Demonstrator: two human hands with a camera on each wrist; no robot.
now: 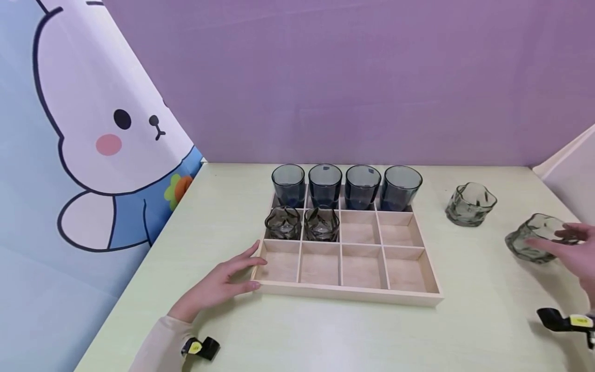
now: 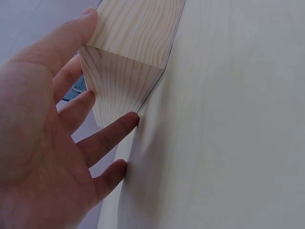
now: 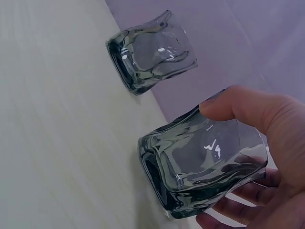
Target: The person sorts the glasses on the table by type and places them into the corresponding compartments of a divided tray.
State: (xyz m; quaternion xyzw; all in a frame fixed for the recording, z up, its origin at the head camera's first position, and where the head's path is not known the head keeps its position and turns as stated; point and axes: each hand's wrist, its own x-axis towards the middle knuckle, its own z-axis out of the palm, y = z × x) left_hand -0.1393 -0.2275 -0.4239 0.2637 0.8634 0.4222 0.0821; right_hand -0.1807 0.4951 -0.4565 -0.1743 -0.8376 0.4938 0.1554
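Observation:
A wooden compartment tray (image 1: 346, 293) lies on the table. My left hand (image 1: 228, 279) touches its near left corner with fingers spread; in the left wrist view the fingertips rest along the tray's wooden corner (image 2: 125, 76). At the far right, my right hand (image 1: 574, 253) grips a wavy grey drinking glass (image 1: 527, 240), thumb on one side and fingers on the other. The right wrist view shows this held glass (image 3: 190, 162) close to the tabletop; whether its base touches is unclear. Another wavy glass (image 1: 470, 205) stands upright behind it, right of the tray.
Several tall blue-grey tumblers, such as the leftmost one (image 1: 288, 186), fill the tray's back row. Two short dark glasses, one left (image 1: 283, 223) and one right (image 1: 322, 224), sit in the middle row's left compartments. A purple cloth (image 1: 353, 82) hangs behind the table.

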